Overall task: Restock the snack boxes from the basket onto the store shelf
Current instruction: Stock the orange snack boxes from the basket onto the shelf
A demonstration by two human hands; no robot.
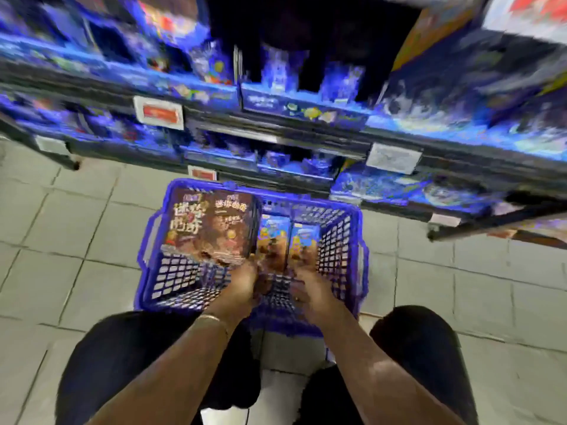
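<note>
The shop shelf [276, 139] waited above my basket [343, 240].
Both hands [245, 283] [310, 289] reached for blue boxes [288, 240]; grip too blurry to tell. Next, lift one.

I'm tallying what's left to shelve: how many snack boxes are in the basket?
4 visible: two brown boxes on the basket's left side, two blue boxes beside them on the right. More may be hidden underneath.
</note>
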